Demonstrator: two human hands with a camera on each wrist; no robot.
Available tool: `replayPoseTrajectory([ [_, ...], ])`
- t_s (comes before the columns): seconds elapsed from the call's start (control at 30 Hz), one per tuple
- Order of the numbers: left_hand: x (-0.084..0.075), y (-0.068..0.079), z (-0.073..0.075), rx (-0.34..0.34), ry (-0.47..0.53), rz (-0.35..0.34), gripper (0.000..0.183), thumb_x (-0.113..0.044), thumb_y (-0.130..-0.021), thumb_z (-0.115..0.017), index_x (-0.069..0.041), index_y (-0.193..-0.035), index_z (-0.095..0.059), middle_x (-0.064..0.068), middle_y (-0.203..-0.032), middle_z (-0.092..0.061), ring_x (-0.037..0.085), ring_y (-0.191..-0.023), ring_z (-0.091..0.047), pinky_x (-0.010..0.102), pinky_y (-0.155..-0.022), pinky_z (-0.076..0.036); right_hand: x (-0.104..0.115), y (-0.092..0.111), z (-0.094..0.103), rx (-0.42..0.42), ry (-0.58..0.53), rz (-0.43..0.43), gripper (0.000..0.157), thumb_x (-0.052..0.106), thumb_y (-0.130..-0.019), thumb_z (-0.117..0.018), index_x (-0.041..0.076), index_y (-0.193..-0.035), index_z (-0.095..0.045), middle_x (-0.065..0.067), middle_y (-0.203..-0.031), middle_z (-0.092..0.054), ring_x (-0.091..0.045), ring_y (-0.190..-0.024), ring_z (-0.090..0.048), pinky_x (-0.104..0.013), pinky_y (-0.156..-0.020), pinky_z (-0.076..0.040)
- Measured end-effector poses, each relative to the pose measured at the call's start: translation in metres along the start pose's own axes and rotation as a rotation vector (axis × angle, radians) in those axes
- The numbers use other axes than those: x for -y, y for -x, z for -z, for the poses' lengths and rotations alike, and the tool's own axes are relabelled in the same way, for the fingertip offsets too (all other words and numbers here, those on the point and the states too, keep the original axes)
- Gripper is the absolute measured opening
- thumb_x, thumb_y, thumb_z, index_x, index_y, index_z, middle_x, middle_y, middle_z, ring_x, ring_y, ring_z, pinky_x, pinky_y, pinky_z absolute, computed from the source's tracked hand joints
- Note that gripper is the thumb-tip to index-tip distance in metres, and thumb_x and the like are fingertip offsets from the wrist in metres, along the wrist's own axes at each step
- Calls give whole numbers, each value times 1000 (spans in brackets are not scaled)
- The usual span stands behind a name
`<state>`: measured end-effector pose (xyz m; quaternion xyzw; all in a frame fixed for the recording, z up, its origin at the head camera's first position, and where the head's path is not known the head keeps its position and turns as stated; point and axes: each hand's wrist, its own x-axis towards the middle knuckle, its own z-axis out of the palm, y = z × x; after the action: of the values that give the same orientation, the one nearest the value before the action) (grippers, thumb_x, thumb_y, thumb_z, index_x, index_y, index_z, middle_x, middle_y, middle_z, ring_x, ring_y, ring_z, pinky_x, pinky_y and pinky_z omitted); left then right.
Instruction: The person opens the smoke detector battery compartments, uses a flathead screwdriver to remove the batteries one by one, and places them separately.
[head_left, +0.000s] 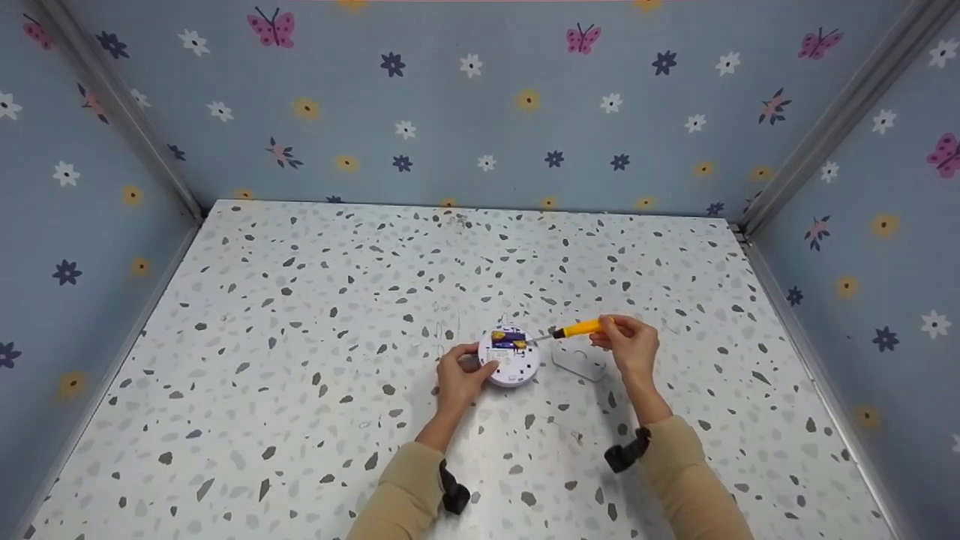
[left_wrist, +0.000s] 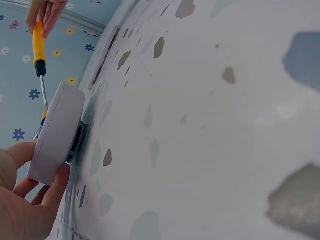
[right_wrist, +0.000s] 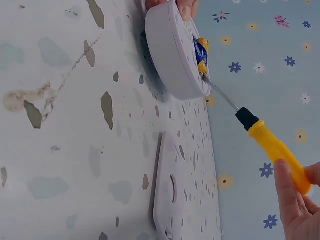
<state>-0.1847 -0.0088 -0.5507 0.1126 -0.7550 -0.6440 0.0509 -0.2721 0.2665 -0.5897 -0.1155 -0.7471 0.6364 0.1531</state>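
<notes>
A round white battery-powered device point(head_left: 513, 369) is gripped at its left edge by my left hand point(head_left: 459, 379), thumb over the face and fingers around the side. Blue and yellow batteries point(head_left: 508, 340) sit in its open compartment. My right hand point(head_left: 632, 345) holds a yellow-handled screwdriver point(right_wrist: 275, 147) by the end of the handle. The screwdriver's metal tip meets the compartment at the end of the batteries point(right_wrist: 202, 55). In the left wrist view, the device point(left_wrist: 59, 132) appears edge-on with a dark part beneath it.
A white plastic cover point(head_left: 579, 360) lies on the speckled table point(head_left: 300, 375), just right of the device and partly below the right hand. Flower-patterned walls point(head_left: 465, 97) enclose the table at the back and both sides.
</notes>
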Motion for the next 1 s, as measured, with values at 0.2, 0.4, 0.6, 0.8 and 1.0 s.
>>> replayPoseTrajectory([
  [0.2, 0, 0, 0, -5, 2, -4, 36, -5, -69, -74, 2, -101, -60, 13, -93, -61, 19, -71, -60, 24, -60, -50, 0, 3, 2, -21, -19, -78, 39, 34, -74, -70, 1, -95, -65, -17, -83, -64, -25, -62, -64, -29, -53, -52],
  [0.4, -1, 0, 0, -10, -5, 5, 36, -6, -69, -75, 1, -101, -61, 13, -91, -62, 19, -70, -60, 23, -59, -50, 2, 7, 3, -40, 11, -147, 35, 33, -76, -68, 3, -94, -65, -15, -83, -65, -24, -63, -64, -28, -55, -52],
  [0.6, -1, 0, -1, -14, 3, 9, 37, -5, -68, -74, 2, -101, -60, 15, -93, -62, 20, -71, -61, 23, -60, -51, 2, 11, 3, -48, 24, -184, 32, 31, -78, -66, 3, -95, -64, -15, -82, -65, -23, -64, -65, -28, -56, -52],
  [0.8, -1, 1, -1, -21, 5, 12, 37, -5, -68, -75, 2, -101, -61, 14, -95, -61, 20, -71, -61, 23, -58, -51, -1, 14, 5, -56, -25, -199, 33, 31, -77, -68, 4, -95, -64, -16, -83, -65, -24, -65, -65, -28, -57, -52],
  [1.0, -1, 1, -1, -25, 9, -2, 36, -5, -68, -75, 2, -100, -61, 14, -93, -62, 21, -71, -61, 23, -58, -51, -4, 13, 11, -67, -32, -220, 41, 37, -75, -67, 5, -100, -63, -15, -89, -63, -24, -70, -65, -28, -60, -52],
])
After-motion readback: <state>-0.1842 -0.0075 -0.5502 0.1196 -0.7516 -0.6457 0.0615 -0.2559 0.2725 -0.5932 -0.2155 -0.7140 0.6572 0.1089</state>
